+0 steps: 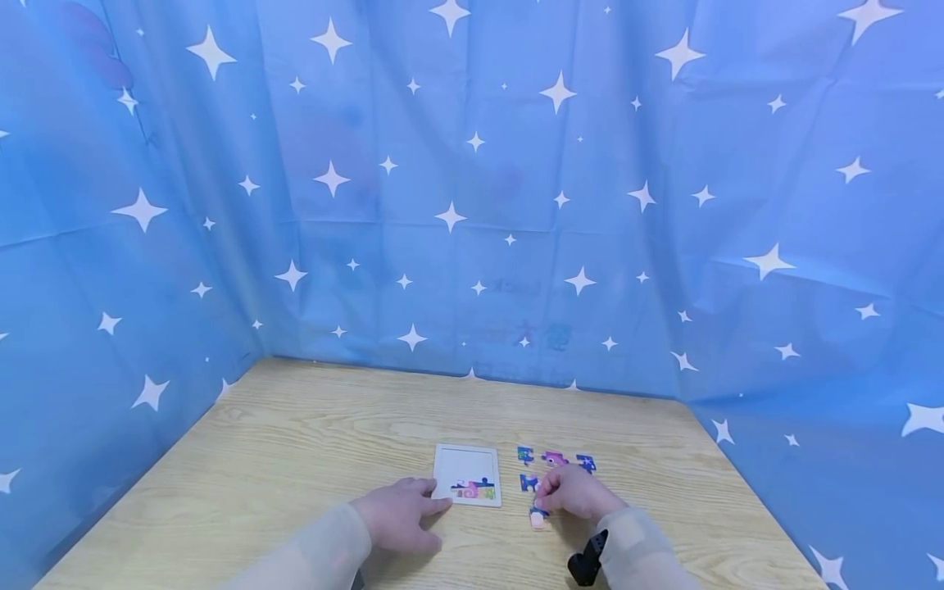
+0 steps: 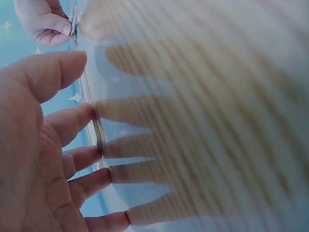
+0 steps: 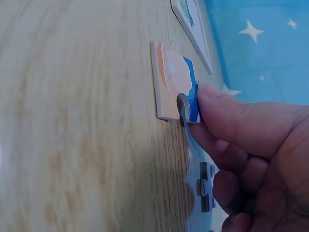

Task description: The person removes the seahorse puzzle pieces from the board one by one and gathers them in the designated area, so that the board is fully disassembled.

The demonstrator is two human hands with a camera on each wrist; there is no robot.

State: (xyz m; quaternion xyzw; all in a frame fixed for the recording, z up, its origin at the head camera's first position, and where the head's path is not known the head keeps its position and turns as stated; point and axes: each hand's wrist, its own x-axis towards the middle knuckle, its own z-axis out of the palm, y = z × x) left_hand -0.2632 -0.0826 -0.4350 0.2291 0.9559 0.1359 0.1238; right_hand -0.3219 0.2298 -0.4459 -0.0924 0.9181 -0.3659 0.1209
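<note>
My left hand (image 1: 401, 512) lies with its fingers spread on the table, fingertips at the near left corner of a white puzzle tray (image 1: 442, 475). In the left wrist view the straight fingers (image 2: 79, 186) touch the surface. Joined pink, green and dark blue pieces (image 1: 472, 490) fill the tray's near part. To the right, my right hand (image 1: 578, 492) pinches a peach-and-blue puzzle piece (image 3: 175, 77) by its blue end, between thumb and forefinger. Its far side is hidden by the thumb in the right wrist view.
Loose pieces lie beyond the right hand: a blue one (image 1: 524, 455), a pink one (image 1: 555, 459) and a dark blue one (image 1: 586, 463). Another blue piece (image 1: 528, 483) is left of the fingers. A blue starry curtain (image 1: 472, 246) surrounds the wooden table (image 1: 332, 426).
</note>
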